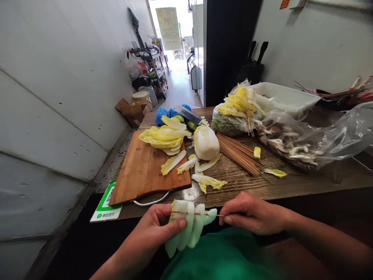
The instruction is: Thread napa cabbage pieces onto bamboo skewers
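My left hand (164, 225) is closed around several pale cabbage leaves (189, 225) threaded side by side on a thin wooden skewer (219, 215). My right hand (247, 213) pinches the skewer's bare right end between thumb and fingers. Both hands are in front of the table's near edge, above green clothing. Beyond them, loose cabbage leaves (208, 182) lie on the table. A white cabbage head (206, 143) sits beside the cutting board (145, 171), which bears a pile of yellow leaves (164, 137). A bundle of bare skewers (241, 153) lies to the right.
A knife (190, 116) rests near blue-netted produce (162, 116) at the back. To the right are a bag of mushrooms (291, 144), skewered yellow leaves (240, 102) and a white tub (287, 95). A green-and-white sign (106, 206) sticks out under the board's left corner.
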A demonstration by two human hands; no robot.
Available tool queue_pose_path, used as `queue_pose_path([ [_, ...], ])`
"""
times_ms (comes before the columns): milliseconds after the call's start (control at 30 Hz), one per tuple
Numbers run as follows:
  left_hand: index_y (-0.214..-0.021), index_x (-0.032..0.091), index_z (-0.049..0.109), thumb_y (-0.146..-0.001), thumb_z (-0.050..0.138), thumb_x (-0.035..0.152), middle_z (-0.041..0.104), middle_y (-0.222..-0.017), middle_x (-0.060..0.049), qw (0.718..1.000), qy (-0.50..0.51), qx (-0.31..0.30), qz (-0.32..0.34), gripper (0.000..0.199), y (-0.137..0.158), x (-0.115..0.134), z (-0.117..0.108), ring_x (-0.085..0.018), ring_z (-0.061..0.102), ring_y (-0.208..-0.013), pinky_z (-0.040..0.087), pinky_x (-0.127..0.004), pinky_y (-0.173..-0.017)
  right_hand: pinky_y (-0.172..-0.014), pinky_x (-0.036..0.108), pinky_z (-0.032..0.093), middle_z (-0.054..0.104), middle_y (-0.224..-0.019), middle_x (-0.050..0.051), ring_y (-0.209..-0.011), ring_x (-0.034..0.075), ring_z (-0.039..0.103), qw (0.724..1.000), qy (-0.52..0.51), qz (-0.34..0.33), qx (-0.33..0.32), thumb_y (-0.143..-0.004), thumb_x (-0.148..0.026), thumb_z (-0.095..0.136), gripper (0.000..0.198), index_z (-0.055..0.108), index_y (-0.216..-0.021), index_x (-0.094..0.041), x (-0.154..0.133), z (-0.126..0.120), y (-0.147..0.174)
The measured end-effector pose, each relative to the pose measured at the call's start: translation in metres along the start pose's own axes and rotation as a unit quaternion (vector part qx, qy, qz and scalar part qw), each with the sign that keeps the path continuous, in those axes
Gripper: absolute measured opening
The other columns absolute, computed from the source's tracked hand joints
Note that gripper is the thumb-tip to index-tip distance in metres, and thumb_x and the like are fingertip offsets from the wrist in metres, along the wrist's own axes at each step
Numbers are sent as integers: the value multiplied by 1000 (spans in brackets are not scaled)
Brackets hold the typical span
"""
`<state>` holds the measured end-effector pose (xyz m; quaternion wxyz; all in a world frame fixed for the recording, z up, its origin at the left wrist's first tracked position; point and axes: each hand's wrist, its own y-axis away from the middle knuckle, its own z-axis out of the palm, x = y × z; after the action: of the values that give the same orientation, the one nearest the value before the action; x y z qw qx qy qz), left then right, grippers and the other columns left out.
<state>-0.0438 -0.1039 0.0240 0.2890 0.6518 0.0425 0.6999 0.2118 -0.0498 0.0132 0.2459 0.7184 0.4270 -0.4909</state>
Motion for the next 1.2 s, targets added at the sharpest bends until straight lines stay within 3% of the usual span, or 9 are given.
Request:
queue_pose_path([
  [200, -83, 16, 72, -75, 64, 30, 66, -68, -4, 999, 22, -17, -24, 18, -20, -5, 12, -12, 52, -57, 38, -20, -54, -56, 22, 39, 61, -68, 3, -58, 12, 51, 997, 40, 20, 59, -89, -26, 44, 25, 68, -90, -17, 11, 5, 7],
  [467, -73, 11, 70, -76, 63, 35, 61, -62, -4, 996, 5, -83, -35, 24, -33, -3, 16, -8, 44, -52, 29, -20, -48, -49, 18, 32, 46, -57, -3, -50, 8, 38, 997, 29, 26, 69, -89, -23, 45, 22, 60, -77, -13, 19, 9, 21],
  [900, -69, 10, 69, -75, 63, 36, 60, -59, -3, 996, -29, -82, -34, 27, -38, 1, 20, -8, 43, -51, 27, -21, -47, -46, 18, 28, 37, -53, -6, -47, 6, 33, 995, -12, 43, 88, -89, -23, 45, 23, 59, -74, -12, 22, 16, 23],
  [1067, -93, 12, 69, -73, 66, 35, 67, -76, -6, 992, 7, -123, -35, 31, -42, 3, 21, -12, 55, -63, 38, -22, -57, -53, 20, 33, 45, -64, -2, -56, 8, 40, 993, -26, 92, 68, -89, -28, 47, 24, 60, -104, -14, 21, 13, 29],
  [1133, -109, 16, 63, -67, 71, 39, 68, -94, -9, 986, 55, -154, -13, 48, -46, 4, 20, -19, 60, -81, 44, -28, -71, -48, 20, 30, 40, -60, -4, -52, 8, 36, 988, -93, 101, 72, -89, -32, 47, 32, 56, -115, -16, 25, 13, 37],
  [1200, -116, 19, 59, -69, 67, 45, 65, -109, -11, 987, 77, -134, 34, 55, -52, 7, 15, -25, 58, -98, 43, -34, -82, -40, 19, 24, 33, -54, -7, -43, 6, 29, 970, -194, 117, 86, -89, -38, 46, 36, 56, -116, -16, 33, 14, 48],
])
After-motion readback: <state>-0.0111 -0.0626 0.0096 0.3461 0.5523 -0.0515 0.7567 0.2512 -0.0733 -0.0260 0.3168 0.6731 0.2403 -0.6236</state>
